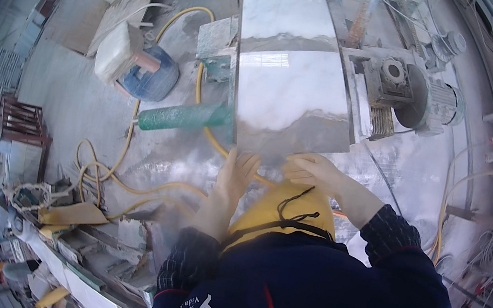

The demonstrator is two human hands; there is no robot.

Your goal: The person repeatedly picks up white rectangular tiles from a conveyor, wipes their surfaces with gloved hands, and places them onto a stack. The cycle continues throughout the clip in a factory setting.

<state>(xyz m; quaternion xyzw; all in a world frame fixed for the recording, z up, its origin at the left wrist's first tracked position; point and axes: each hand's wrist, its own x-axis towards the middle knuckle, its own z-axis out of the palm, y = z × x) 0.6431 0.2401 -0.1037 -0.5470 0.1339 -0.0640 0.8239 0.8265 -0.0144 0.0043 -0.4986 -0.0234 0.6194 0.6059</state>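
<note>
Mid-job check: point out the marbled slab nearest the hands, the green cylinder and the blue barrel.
Marbled slab (pixel 295 91): head view, white part of its top face.
Green cylinder (pixel 176 117): head view, middle of its side.
Blue barrel (pixel 158 81): head view, its side.

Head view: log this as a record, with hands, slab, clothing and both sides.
left hand: by the near left corner of the marble-look slab, contact unclear
right hand: by the same near edge, fingers pointing left, contact unclear
slab: white, grey-veined, glossy
clothing: yellow apron
left side: green cylinder, blue barrel, yellow hose
right side: motor
</note>
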